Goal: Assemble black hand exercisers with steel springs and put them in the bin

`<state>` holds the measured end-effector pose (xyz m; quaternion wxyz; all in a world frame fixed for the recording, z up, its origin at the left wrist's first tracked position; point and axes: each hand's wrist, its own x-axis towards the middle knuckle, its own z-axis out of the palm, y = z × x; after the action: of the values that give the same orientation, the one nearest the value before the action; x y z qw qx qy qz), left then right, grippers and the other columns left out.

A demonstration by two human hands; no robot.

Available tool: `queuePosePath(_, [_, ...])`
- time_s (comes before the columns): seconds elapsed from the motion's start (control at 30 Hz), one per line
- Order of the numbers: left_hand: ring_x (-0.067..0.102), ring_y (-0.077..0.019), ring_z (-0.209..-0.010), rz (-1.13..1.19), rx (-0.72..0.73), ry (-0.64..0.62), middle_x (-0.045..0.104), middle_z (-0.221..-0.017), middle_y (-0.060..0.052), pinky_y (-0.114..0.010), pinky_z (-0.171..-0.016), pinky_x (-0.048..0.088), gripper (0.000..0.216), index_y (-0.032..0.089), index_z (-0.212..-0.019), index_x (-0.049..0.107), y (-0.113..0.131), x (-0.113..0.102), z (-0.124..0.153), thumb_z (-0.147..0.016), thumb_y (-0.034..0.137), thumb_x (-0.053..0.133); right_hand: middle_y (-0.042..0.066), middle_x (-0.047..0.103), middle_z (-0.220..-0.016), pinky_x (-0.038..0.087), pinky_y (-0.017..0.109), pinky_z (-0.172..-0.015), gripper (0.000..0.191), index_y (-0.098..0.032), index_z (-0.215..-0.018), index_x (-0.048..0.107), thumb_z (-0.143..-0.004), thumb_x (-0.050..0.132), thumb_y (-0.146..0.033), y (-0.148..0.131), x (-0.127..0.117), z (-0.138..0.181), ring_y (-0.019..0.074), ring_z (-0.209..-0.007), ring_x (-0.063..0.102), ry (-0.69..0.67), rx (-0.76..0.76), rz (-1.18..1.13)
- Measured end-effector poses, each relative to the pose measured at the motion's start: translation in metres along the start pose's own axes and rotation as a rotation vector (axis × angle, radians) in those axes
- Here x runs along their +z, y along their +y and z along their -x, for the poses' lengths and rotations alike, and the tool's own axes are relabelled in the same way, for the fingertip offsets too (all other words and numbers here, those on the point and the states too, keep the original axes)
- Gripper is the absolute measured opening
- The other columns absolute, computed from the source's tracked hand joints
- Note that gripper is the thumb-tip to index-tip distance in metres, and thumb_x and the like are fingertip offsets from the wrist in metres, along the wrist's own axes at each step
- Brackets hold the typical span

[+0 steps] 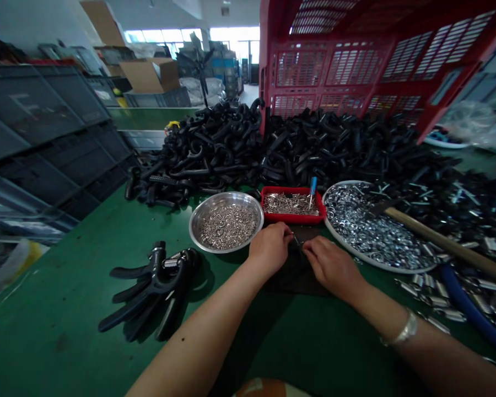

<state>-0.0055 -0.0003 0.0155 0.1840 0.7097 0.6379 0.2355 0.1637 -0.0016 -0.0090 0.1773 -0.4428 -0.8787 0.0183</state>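
My left hand [271, 246] is closed in a pinch on a thin, small metal piece [296, 239] above the dark mat [285, 284]. Facing it from the right, my right hand [333, 267] has thumb and forefinger pressed together by the piece's other end. What sits between those fingertips is too small to make out. Just beyond the hands stands a red tray [323, 214] of metal pins, with a blue-handled tool [313, 185] in it. To its left is a steel bowl [194, 229] of tiny metal parts. On the right lies a white-rimmed round tray [357, 249] of shiny metal pieces.
Black hand-grip exercisers [157, 292] with springs lie at the left. A heap of black curved handles [223, 143] spans the back, under a tipped red crate [343, 66]. A wooden-handled hammer [446, 237] crosses the right tray. Loose springs [436, 292] and a blue hose-like piece [471, 309] lie right.
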Motion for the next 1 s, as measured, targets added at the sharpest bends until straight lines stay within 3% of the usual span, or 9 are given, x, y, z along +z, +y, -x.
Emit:
queuePosePath(0.27, [0.059, -0.0175, -0.084, -0.177, 0.058, -0.035, 0.063, -0.094, -0.001, -0.027, -0.068, 0.043, 0.015, 0.025, -0.093, 0.058, 0.0, 0.002, 0.002, -0.083, 0.029, 0.048, 0.007, 0.059, -0.082, 0.04, 0.028, -0.066, 0.019, -0.015, -0.087, 0.058, -0.086, 0.04, -0.023, 0.0, -0.002, -0.004, 0.0177, -0.076, 0.055, -0.011, -0.02, 0.105])
queuePosePath(0.57, [0.06, -0.0198, -0.082, -0.096, 0.18, 0.048, 0.065, -0.094, -0.004, -0.029, -0.071, 0.044, 0.027, 0.023, -0.109, 0.054, 0.001, 0.005, 0.006, -0.082, 0.026, 0.05, 0.011, 0.059, -0.077, 0.04, 0.028, -0.053, 0.02, -0.015, -0.079, 0.06, -0.076, 0.042, -0.006, -0.017, -0.015, -0.003, 0.0217, -0.073, 0.055, -0.069, -0.169, 0.403])
queuePosePath(0.67, [0.06, -0.0203, -0.084, -0.021, 0.258, 0.028, 0.065, -0.097, -0.006, -0.029, -0.073, 0.044, 0.038, 0.023, -0.12, 0.048, 0.0, 0.009, 0.006, -0.082, 0.024, 0.05, 0.013, 0.06, -0.086, 0.045, 0.031, -0.059, 0.026, -0.012, -0.089, 0.061, -0.074, 0.042, -0.004, -0.011, -0.017, 0.004, 0.0232, -0.079, 0.055, -0.063, -0.224, 0.334])
queuePosePath(0.8, [0.059, -0.0181, -0.085, 0.0, 0.342, 0.005, 0.065, -0.096, -0.005, -0.028, -0.076, 0.043, 0.05, 0.026, -0.131, 0.037, -0.006, 0.013, 0.005, -0.083, 0.027, 0.049, 0.013, 0.059, -0.101, 0.047, 0.035, -0.076, 0.031, -0.011, -0.109, 0.055, -0.082, 0.041, -0.014, 0.005, -0.012, 0.023, 0.0227, -0.091, 0.053, 0.003, -0.223, 0.168])
queuePosePath(1.0, [0.059, -0.0155, -0.081, -0.115, 0.42, -0.016, 0.065, -0.093, -0.003, -0.025, -0.073, 0.043, 0.051, 0.03, -0.134, 0.03, -0.01, 0.013, 0.005, -0.085, 0.028, 0.044, 0.014, 0.058, -0.106, 0.046, 0.039, -0.082, 0.032, -0.01, -0.111, 0.055, -0.084, 0.042, -0.021, 0.012, -0.004, 0.035, 0.0235, -0.095, 0.051, 0.012, -0.147, 0.068])
